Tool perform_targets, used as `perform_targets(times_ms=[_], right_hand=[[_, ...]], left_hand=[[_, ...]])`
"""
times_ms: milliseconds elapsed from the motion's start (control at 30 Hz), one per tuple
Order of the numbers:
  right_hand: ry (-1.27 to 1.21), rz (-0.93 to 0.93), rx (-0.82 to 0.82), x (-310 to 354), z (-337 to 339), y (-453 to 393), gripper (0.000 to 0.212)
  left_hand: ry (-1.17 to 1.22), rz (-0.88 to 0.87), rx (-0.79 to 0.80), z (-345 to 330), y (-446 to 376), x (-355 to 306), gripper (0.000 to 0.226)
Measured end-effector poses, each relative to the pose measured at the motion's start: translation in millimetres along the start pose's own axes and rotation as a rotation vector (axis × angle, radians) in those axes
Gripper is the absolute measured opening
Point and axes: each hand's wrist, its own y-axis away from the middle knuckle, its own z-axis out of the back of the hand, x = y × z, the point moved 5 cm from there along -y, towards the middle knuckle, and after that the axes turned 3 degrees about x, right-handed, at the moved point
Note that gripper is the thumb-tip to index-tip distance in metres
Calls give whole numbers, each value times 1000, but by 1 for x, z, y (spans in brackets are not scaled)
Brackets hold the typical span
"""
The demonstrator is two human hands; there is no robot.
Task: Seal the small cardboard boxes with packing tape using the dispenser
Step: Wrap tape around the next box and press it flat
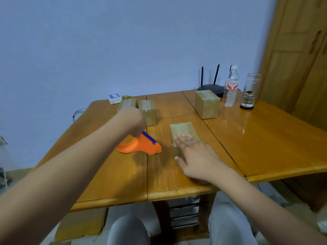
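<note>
I'm gripping the handle of the orange tape dispenser (139,145) in my left hand (131,121), fingers curled round it, and its nose is hanging just above the worktop (265,147), blurred, so I can't tell whether tape is trailing from it. My right hand (194,156) is lying spread, fingers straight, its fingertips over the near edge of the flat box (183,132) in the middle of the worktop. Whether I'm pressing on it or only hovering, I can't make out. Two small boxes (147,110) are standing side by side behind my left hand, and a taller box (207,104) is sitting well apart by the water bottle (231,86). I'm judging this as lining up a fresh box for taping. Next I'm needing the flat one held steady, the dispenser's nose brought to its edge, then pulled straight along the seam.
</note>
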Motion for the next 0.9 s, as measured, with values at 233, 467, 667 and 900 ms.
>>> perform_targets(times_ms=[233, 467, 667, 900], right_hand=[[-53, -21, 114, 3, 17, -1, 65], [-320, -86, 22, -13, 35, -15, 40], [-635, -243, -230, -64, 38, -1, 34], [-1078, -468, -15, -94, -3, 4, 27]], left_hand=[[320, -26, 187, -68, -27, 22, 21], [658, -37, 42, -112, -41, -7, 46], [760, -42, -7, -113, -39, -6, 64], [1620, -248, -400, -61, -25, -49, 20]])
